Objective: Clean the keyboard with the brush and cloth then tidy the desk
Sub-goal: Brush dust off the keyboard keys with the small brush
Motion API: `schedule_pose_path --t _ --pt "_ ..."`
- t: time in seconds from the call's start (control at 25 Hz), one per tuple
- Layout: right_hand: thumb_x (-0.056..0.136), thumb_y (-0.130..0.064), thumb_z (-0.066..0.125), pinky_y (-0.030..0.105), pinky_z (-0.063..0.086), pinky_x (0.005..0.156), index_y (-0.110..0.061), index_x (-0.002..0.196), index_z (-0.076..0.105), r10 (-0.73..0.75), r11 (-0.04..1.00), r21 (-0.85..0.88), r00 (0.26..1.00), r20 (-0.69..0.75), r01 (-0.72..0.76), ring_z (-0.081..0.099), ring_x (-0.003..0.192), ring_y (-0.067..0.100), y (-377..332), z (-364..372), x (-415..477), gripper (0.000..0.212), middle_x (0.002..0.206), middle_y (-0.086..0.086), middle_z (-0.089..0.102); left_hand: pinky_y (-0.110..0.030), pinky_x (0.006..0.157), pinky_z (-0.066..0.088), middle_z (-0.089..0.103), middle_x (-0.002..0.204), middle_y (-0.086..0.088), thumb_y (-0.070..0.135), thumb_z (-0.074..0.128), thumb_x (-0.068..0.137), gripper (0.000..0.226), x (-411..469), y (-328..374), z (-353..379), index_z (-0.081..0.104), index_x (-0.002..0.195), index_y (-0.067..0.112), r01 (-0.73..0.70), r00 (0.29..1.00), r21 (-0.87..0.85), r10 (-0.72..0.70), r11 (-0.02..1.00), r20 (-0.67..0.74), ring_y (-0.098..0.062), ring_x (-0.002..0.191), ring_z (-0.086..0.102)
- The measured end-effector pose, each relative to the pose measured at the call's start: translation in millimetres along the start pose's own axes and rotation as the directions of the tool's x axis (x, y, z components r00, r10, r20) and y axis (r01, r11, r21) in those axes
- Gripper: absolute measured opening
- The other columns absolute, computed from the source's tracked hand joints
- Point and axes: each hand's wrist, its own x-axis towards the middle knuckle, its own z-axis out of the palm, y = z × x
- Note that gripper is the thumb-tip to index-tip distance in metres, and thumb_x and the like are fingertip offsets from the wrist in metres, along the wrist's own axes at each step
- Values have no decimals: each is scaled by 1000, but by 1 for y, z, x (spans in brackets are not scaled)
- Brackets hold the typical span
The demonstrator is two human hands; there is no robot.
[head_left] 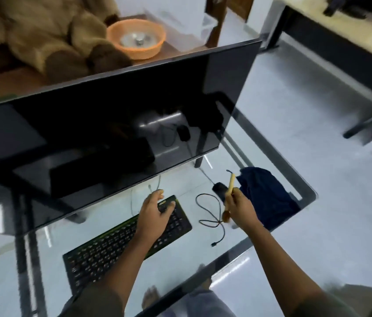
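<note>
A black keyboard (111, 245) with a green edge lies slantwise on the glass desk (244, 245). My left hand (155, 213) rests on its far right end, fingers spread and pressing down on it. My right hand (239, 208) is closed around a wooden-handled brush (230, 186), held above the desk to the right of the keyboard, handle pointing away from me and bristles toward me. A dark blue cloth (267, 197) lies crumpled near the desk's right corner, just beyond my right hand.
A large dark monitor (111, 124) stands behind the keyboard. A black mouse (219, 188) and a looped black cable (212, 216) lie between keyboard and cloth. Behind the monitor sit a brown plush toy (43, 35) and an orange basket (137, 40).
</note>
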Motion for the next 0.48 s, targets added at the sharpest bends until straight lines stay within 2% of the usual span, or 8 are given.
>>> schedule_pose_path --t 0.08,0.2,0.32,0.48 --pt "100 -37 52 31 52 47 -23 83 54 76 992 -95 997 -18 -78 63 49 12 28 -27 17 22 64 2 63 -27 92 46 62 118 3 42 67 89 42 20 38 40 58 124 20 -40 996 5 40 999 83 -15 112 58" --pt "95 -33 64 28 47 37 -17 84 60 157 980 -132 987 40 -151 64 51 25 59 -40 35 20 71 9 63 -26 91 44 60 117 7 42 66 89 40 39 83 90 57 123 22 -85 978 31 77 996 194 -13 112 55" --pt "91 -33 67 30 49 46 -18 95 63 178 958 -244 980 87 -152 60 59 18 82 -39 48 16 83 5 66 -24 91 44 60 119 5 42 66 89 42 56 116 135 57 125 22 -128 955 82 100 988 280 -14 112 55" --pt "89 -27 69 27 53 60 -20 108 64 191 963 -226 967 171 -150 64 74 16 104 -38 60 21 96 2 68 -30 93 49 60 122 4 44 65 89 42 80 145 185 56 124 23 -167 919 172 90 971 384 -15 113 55"
